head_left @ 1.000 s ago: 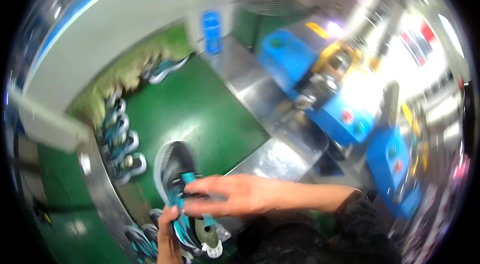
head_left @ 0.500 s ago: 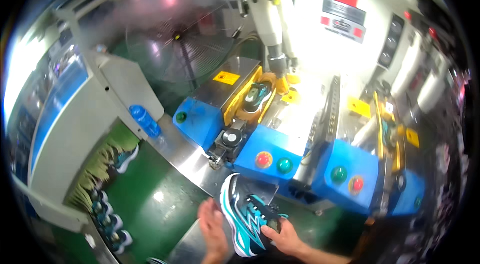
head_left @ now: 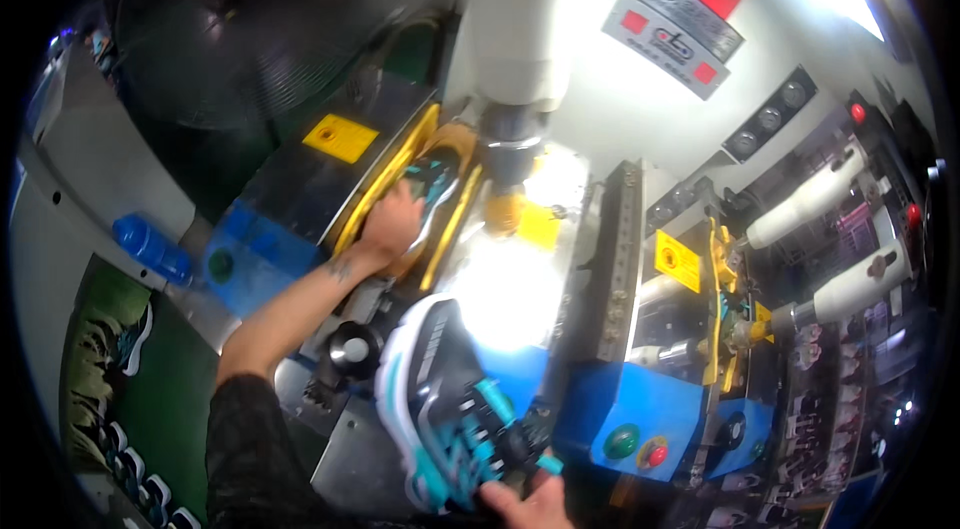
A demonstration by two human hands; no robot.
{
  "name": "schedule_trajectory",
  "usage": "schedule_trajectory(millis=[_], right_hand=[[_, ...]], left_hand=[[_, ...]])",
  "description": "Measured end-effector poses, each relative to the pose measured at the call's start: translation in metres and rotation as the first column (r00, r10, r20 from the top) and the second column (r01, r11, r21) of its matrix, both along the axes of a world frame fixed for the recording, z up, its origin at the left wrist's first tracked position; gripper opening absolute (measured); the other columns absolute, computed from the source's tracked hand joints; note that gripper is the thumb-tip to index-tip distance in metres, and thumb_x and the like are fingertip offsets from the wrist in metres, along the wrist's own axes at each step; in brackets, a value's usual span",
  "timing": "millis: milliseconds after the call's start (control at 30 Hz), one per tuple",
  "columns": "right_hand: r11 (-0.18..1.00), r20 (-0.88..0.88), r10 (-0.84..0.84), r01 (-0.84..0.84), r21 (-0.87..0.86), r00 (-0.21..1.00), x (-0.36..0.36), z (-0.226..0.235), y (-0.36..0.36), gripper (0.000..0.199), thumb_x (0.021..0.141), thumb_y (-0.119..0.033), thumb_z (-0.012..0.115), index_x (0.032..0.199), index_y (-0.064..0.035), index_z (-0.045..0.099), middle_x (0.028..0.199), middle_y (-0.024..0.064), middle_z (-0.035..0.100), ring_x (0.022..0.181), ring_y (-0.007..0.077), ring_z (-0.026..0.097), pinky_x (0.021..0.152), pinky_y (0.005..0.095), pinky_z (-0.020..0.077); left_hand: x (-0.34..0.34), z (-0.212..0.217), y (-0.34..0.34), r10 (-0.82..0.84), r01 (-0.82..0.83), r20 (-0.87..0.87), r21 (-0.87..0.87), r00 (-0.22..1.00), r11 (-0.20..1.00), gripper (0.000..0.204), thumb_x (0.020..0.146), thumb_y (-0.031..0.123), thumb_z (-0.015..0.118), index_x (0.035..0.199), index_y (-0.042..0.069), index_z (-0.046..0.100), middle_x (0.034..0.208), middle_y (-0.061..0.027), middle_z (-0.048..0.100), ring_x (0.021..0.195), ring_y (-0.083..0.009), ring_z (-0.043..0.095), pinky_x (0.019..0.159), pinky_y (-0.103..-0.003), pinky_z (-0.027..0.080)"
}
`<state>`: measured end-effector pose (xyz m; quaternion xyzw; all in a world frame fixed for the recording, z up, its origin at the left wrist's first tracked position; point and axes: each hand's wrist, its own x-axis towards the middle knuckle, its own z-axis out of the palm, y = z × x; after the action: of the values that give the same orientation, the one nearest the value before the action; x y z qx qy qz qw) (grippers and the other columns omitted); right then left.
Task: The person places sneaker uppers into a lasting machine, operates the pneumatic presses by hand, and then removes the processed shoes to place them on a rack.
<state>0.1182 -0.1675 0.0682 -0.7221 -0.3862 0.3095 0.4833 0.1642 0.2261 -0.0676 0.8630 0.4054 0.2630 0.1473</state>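
My left hand [head_left: 393,221] reaches into the machine at the left. Its fingers curl around the top of a dark sneaker with teal trim [head_left: 436,181], which sits between two yellow pads [head_left: 385,179]. Part of that shoe is hidden behind the hand. Low in the middle, my right hand [head_left: 530,506] grips a second sneaker [head_left: 450,409], black with teal stripes and a white sole, near its laces and collar. This shoe is tilted, its toe toward the machine.
A white cylinder [head_left: 520,19] hangs over the left station. Blue housings with green and red buttons [head_left: 622,441] line the front. A second station with yellow pads [head_left: 715,304] stands at the right. A blue bottle [head_left: 150,247] and several shoes [head_left: 135,474] are at the left.
My left hand has left the side of the held sneaker and moved up and forward onto the shoe in the machine. The view has shifted closer; my right hand still holds its sneaker.
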Motion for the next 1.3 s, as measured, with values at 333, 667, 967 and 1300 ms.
schedule_trajectory(millis=[333,667,967,1300], right_hand=[[0.972,-0.73,-0.235,0.156,-0.175,0.641,0.015,-0.008,0.19,0.038,0.089,-0.019,0.06,0.121,-0.0002,0.051,0.106,0.0113,0.063,0.1,0.0201,0.06,0.09,0.036,0.047],[0.962,0.682,-0.192,0.271,-0.01,0.706,0.069,-0.123,0.458,0.06,0.08,-0.006,0.052,0.134,0.0017,0.029,0.124,0.0253,0.044,0.117,0.0383,0.043,0.098,0.0472,0.0373],[0.98,0.602,-0.192,0.185,0.073,0.775,0.113,-0.112,0.423,0.064,0.085,-0.017,0.051,0.137,0.0061,0.023,0.121,0.0295,0.045,0.112,0.043,0.046,0.097,0.0455,0.0387],[0.945,0.853,0.288,-0.276,-0.178,0.435,0.0,-0.096,0.027,0.073,0.077,-0.025,0.071,0.133,0.0062,0.037,0.14,0.0306,0.032,0.13,0.0453,0.033,0.105,0.0578,0.0263]], left_hand=[[-0.266,0.068,-0.005,0.402,0.462,0.767,-0.629,0.501,0.625,0.05,0.091,0.03,0.056,0.129,0.001,0.044,0.123,-0.0131,0.051,0.111,-0.0226,0.052,0.091,-0.035,0.044],[-0.506,-0.085,-0.218,0.76,-0.598,0.202,-0.507,0.618,0.621,0.055,0.083,0.025,0.064,0.126,-0.005,0.049,0.126,-0.0304,0.046,0.114,-0.0406,0.048,0.094,-0.049,0.041],[-0.461,-0.13,-0.3,0.585,-0.457,0.018,-0.604,0.811,0.652,0.059,0.084,0.028,0.064,0.131,-0.003,0.045,0.13,-0.0266,0.046,0.115,-0.0379,0.049,0.098,-0.042,0.04],[-0.399,-0.05,-0.372,0.929,-0.253,0.28,-0.906,0.243,0.34,0.027,0.092,0.027,0.058,0.099,0.002,0.053,0.088,-0.0018,0.052,0.083,-0.0119,0.048,0.074,-0.028,0.04]])
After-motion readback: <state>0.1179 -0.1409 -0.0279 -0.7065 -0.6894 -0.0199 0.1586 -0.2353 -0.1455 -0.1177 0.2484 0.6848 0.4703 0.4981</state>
